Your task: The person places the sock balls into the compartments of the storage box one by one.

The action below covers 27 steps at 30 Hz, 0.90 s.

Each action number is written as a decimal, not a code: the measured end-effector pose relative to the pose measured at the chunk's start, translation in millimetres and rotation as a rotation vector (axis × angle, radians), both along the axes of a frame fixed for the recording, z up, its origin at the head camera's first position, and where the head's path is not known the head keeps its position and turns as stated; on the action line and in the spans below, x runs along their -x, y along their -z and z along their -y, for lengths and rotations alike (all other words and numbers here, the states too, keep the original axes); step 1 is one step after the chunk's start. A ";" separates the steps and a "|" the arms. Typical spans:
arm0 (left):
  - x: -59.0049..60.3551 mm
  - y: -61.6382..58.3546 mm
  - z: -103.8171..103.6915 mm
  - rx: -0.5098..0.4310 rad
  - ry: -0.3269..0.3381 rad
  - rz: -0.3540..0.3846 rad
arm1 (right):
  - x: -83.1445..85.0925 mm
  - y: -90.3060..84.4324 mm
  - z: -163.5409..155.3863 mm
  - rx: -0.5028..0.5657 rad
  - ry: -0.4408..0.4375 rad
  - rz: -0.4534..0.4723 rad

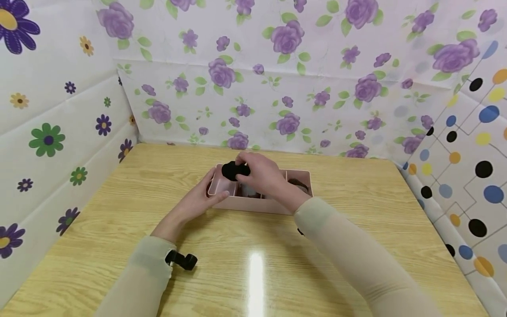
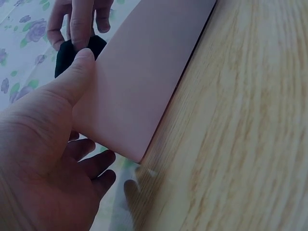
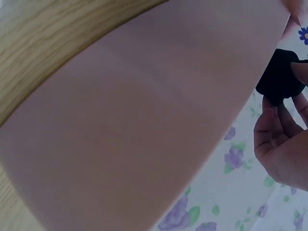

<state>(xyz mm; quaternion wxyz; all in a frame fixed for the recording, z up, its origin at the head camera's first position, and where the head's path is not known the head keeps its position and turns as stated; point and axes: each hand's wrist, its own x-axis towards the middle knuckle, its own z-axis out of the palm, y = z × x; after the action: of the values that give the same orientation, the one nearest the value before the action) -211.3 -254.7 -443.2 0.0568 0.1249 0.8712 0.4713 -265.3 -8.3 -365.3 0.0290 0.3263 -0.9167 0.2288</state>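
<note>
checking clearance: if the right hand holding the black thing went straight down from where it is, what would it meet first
Likely the left end compartment of the pink divided tray: the right hand holds the black bundle just above it. Depth is unclear; the left hand holds that tray end.

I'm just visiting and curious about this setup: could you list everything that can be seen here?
Tray: one, pink, with compartments, middle of the table.
Black bundle: one, black, soft-looking, held over the tray's left compartment.
Things in the tray: a pale one in a middle compartment and a dark one in the right compartment; too hidden to identify.
Table: one, light wood grain, under everything.
Walls: flowered sheets at the back and left, dotted sheet at the right.
Wrist cameras: a black one on the left sleeve; another barely shows under the right sleeve.
Left hand: holds the tray's left end.
Right hand: grips the black bundle.
</note>
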 end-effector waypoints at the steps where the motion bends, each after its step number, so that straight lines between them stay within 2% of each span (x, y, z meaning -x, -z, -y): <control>1: 0.0 0.0 0.1 -0.007 0.006 0.001 | -0.1 0.6 2.5 -0.002 -0.009 0.003; 7: 0.6 -0.4 -0.6 -0.026 0.002 -0.002 | 2.0 3.8 14.2 -0.009 -0.083 -0.024; 14: 0.3 -1.3 -0.6 -0.036 0.008 0.036 | 1.3 8.9 15.6 -0.061 -0.209 -0.058; 20: 1.0 -5.2 -0.9 -0.087 0.021 0.050 | 0.1 10.8 14.1 -0.089 -0.177 -0.127; 27: -0.5 -2.7 1.1 -0.044 0.007 0.034 | 0.0 17.3 10.2 -0.114 -0.173 -0.122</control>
<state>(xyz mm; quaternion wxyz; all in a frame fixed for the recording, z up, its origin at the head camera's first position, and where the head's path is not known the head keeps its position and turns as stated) -210.8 -255.8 -440.4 0.0706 0.1214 0.8590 0.4923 -265.3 -18.5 -382.5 0.0465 0.4188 -0.8931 0.1578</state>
